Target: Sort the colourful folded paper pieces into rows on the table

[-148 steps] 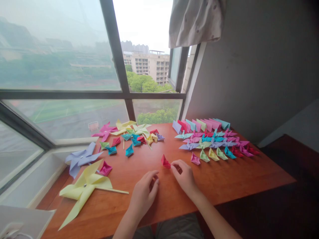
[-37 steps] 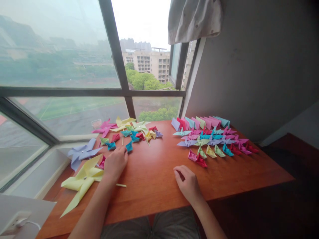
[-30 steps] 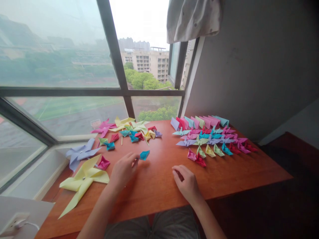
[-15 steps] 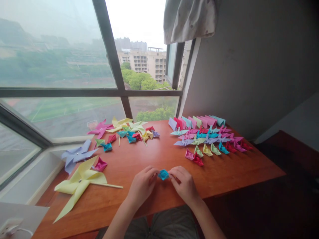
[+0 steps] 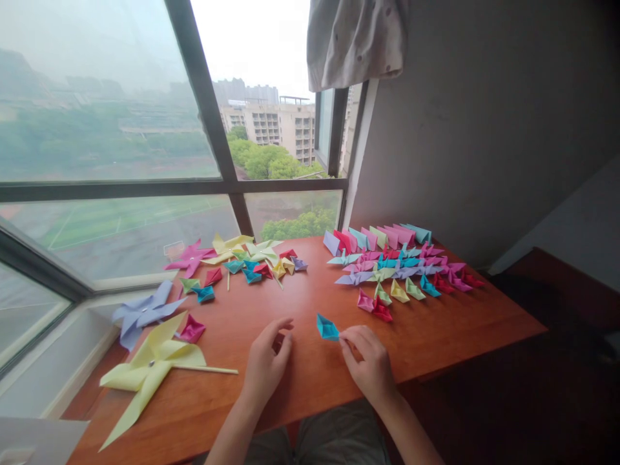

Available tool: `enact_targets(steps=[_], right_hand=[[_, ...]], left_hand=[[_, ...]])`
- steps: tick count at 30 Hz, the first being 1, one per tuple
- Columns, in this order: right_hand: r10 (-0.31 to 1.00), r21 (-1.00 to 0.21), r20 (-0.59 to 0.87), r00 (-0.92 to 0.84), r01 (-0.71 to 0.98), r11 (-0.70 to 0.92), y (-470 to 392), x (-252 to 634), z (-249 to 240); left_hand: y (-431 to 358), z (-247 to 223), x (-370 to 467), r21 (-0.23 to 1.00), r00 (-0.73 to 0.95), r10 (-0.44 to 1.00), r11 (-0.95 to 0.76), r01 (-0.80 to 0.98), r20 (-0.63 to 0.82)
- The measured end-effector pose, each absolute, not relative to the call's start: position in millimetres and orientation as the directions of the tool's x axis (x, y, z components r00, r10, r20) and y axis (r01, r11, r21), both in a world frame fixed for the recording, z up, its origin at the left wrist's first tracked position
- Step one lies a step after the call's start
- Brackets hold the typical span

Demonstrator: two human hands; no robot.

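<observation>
A blue paper boat (image 5: 328,328) is pinched at its right tip by my right hand (image 5: 367,359), just above the table. My left hand (image 5: 268,356) is off to the left with its fingers curved and apart, holding nothing. A pink paper boat (image 5: 365,300) and a red paper boat (image 5: 382,310) sit beyond my right hand, in front of a row of other folded boats.
The wooden table (image 5: 232,413) meets a window. Several paper cranes (image 5: 358,278) and folded pieces stand in rows at the back right. A yellow pinwheel (image 5: 151,365), a lilac pinwheel (image 5: 144,312) and more boats lie to the left.
My left hand has let go of the blue paper boat and drawn left. My right hand still pinches the boat, which has moved slightly right and tilted. The view has shifted a little.
</observation>
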State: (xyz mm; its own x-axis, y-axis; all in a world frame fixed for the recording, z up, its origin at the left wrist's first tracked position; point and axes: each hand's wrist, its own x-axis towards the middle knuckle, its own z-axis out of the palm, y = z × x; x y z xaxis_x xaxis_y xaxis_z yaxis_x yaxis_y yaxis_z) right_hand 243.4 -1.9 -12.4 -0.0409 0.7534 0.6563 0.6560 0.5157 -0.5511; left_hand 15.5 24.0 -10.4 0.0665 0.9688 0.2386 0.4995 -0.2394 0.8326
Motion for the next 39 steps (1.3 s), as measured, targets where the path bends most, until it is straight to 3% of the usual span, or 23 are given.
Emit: enact_targets(steps=[5,13,20,39], right_hand=[[0.676,-0.530,0.709,0.202,0.785,0.321,-6,298,7],[0.662,-0.318,0.716,0.222,0.948,0.027,5,382,-19],[0.700,-0.184,0.701,0.137,0.983,-0.009,12,385,-44],[0.706,-0.203,0.689,0.163,0.979,-0.028,13,380,-47]], left_hand=[[25,-14,15,0.814,0.102,0.966,-0.254,0.523,0.236],[26,-16,14,0.799,0.123,0.964,-0.263,0.541,0.234],[26,-14,14,0.786,0.126,0.960,-0.277,0.553,0.249],[26,-12,15,0.773,0.130,0.958,-0.282,0.569,0.254]])
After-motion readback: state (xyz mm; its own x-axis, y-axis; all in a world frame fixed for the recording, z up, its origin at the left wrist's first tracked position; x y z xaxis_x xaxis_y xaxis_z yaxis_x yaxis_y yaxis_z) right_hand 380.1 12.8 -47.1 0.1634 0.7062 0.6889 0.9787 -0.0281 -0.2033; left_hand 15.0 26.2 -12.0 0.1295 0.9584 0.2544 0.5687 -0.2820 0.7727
